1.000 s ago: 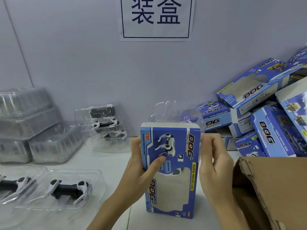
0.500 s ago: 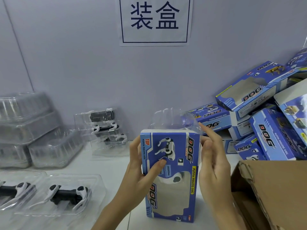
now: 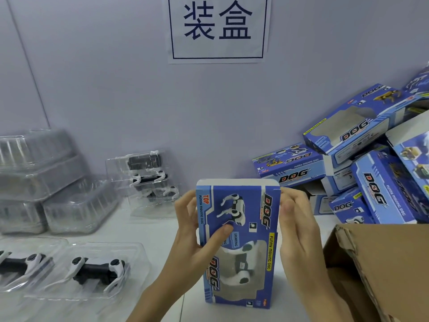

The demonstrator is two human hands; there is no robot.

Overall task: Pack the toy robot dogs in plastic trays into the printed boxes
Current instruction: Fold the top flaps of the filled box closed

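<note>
The box (image 3: 238,242) stands upright on the worktop (image 3: 144,231) at about 6 o'clock, the left hand (image 3: 195,238) pinching its left edge with the thumb on the front, the right hand (image 3: 294,231) curled round the right edge near the top; a slack grip could tip it, or a skewed push could crease the top flap, which looks folded down but may not be tucked. It is blue with "DOG" lettering, and a white toy dog (image 3: 239,266) shows through its clear window

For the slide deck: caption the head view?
Both hands hold an upright blue printed box, white toy robot dog visible through its window.
</note>
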